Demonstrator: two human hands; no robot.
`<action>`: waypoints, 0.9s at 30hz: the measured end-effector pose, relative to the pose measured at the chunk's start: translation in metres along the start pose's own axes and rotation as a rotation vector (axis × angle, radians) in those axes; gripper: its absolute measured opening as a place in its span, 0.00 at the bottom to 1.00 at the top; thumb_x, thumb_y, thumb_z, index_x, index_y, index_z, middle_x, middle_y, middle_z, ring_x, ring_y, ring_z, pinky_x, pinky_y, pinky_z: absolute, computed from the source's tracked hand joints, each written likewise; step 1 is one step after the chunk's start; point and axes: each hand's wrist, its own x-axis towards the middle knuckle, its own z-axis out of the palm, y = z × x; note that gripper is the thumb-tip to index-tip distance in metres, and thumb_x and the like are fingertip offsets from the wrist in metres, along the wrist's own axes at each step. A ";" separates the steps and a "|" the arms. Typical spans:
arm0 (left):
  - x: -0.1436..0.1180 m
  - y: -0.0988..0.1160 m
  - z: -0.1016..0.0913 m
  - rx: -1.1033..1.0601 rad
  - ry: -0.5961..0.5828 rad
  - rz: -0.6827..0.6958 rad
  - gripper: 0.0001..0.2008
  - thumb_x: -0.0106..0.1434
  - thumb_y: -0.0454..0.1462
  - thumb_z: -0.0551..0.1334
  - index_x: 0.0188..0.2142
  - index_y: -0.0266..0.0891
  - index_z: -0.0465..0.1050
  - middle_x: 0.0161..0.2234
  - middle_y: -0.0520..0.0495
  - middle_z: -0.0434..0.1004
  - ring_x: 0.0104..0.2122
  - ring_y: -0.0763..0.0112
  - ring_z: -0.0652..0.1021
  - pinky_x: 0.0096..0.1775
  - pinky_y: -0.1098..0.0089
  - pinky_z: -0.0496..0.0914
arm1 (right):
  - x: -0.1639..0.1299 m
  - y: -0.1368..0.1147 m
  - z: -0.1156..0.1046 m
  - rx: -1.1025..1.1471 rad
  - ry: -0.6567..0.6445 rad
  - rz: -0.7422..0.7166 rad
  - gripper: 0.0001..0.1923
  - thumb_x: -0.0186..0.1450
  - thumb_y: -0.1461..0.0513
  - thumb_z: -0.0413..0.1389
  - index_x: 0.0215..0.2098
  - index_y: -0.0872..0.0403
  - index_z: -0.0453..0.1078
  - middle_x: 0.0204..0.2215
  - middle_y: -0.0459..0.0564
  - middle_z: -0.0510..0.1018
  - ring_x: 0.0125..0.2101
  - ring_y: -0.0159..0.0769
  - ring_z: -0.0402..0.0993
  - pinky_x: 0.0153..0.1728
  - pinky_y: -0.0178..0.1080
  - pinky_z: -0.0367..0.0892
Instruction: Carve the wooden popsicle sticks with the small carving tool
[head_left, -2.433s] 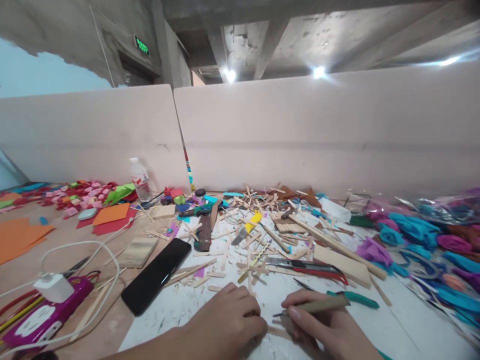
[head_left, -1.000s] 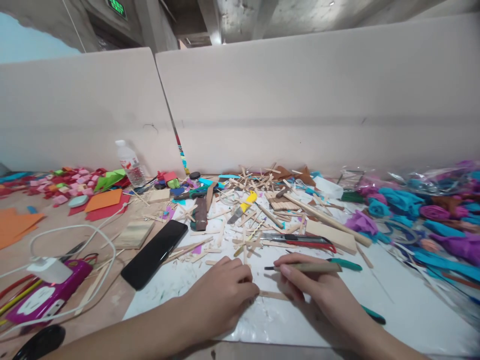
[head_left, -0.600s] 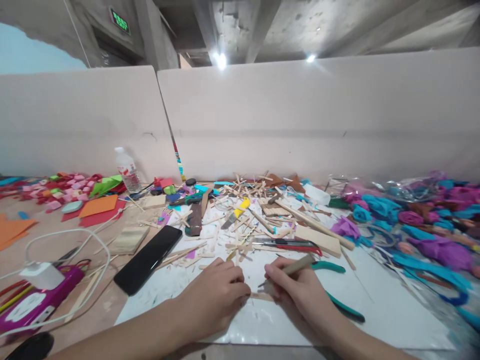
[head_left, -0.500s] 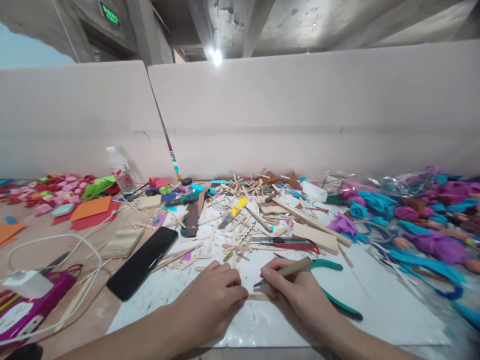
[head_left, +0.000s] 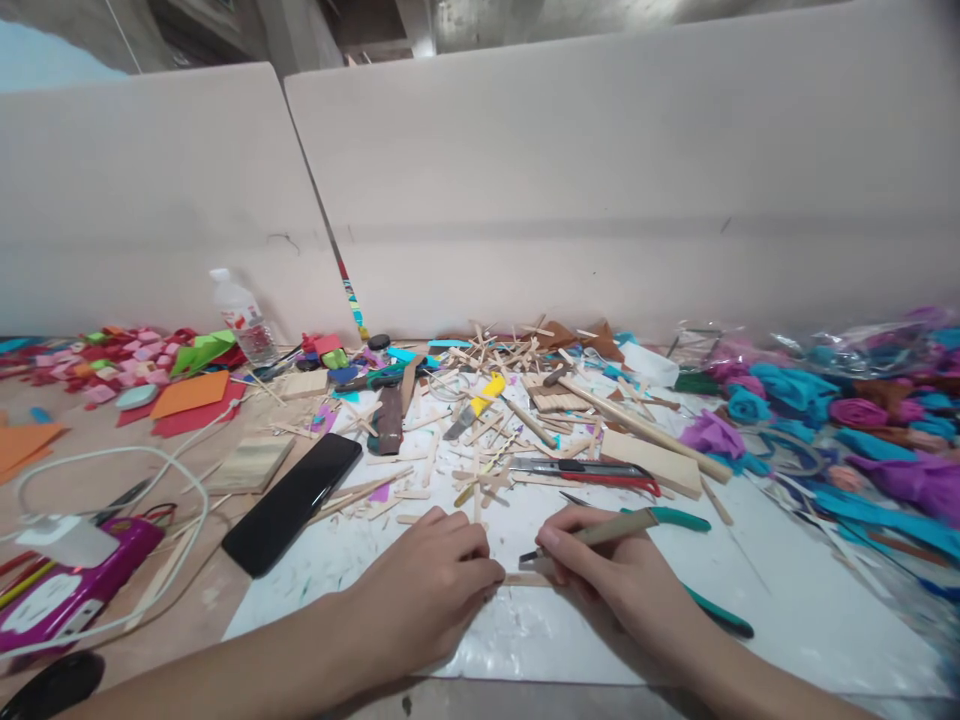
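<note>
Stick [head_left: 525, 579] unmoved, between both fingers [head_left: 491, 572]

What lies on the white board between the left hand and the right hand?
In the head view, a short flat wooden stick lies between the left hand and the right hand, which holds a craft knife above it.

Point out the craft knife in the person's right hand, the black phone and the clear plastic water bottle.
tan-handled craft knife [head_left: 600, 531]: head view, middle of its handle
flat black phone [head_left: 292, 503]: head view, centre of its screen
clear plastic water bottle [head_left: 245, 320]: head view, its labelled body
</note>
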 end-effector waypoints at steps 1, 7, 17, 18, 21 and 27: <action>0.000 0.000 0.000 -0.001 0.001 -0.003 0.10 0.77 0.31 0.59 0.48 0.42 0.80 0.41 0.47 0.79 0.40 0.64 0.76 0.41 0.61 0.61 | 0.000 0.000 0.000 0.001 -0.002 0.003 0.24 0.67 0.40 0.67 0.32 0.51 0.78 0.20 0.43 0.68 0.23 0.33 0.58 0.25 0.39 0.50; 0.001 -0.001 -0.001 -0.002 0.002 -0.027 0.11 0.79 0.33 0.57 0.48 0.42 0.80 0.40 0.47 0.78 0.39 0.63 0.75 0.41 0.60 0.61 | 0.000 0.000 0.000 0.011 0.005 0.027 0.24 0.67 0.40 0.67 0.32 0.51 0.79 0.20 0.43 0.67 0.23 0.33 0.57 0.25 0.39 0.49; -0.001 0.000 -0.003 0.002 -0.007 -0.016 0.10 0.77 0.32 0.58 0.49 0.42 0.79 0.41 0.48 0.78 0.39 0.63 0.75 0.41 0.60 0.60 | -0.001 -0.002 0.000 0.032 -0.019 0.064 0.26 0.66 0.38 0.67 0.33 0.51 0.78 0.21 0.44 0.70 0.23 0.32 0.57 0.25 0.39 0.48; -0.001 0.000 -0.003 0.005 -0.009 -0.013 0.10 0.77 0.32 0.58 0.49 0.42 0.79 0.41 0.47 0.78 0.39 0.63 0.75 0.41 0.60 0.60 | -0.001 -0.002 0.000 0.033 -0.021 0.063 0.26 0.66 0.38 0.67 0.33 0.51 0.78 0.21 0.44 0.71 0.24 0.32 0.57 0.25 0.39 0.48; -0.001 0.000 -0.004 0.004 -0.021 -0.016 0.11 0.78 0.32 0.58 0.49 0.42 0.79 0.41 0.47 0.78 0.40 0.63 0.75 0.41 0.60 0.60 | 0.000 -0.003 -0.001 0.038 -0.026 0.068 0.26 0.66 0.38 0.67 0.32 0.51 0.78 0.22 0.44 0.71 0.23 0.32 0.58 0.25 0.39 0.49; -0.001 0.002 -0.004 0.006 -0.029 -0.020 0.11 0.78 0.33 0.57 0.50 0.42 0.80 0.42 0.47 0.79 0.40 0.62 0.75 0.41 0.60 0.60 | 0.000 -0.009 0.001 0.032 -0.016 0.067 0.27 0.64 0.38 0.68 0.30 0.51 0.78 0.20 0.44 0.70 0.23 0.32 0.57 0.25 0.39 0.48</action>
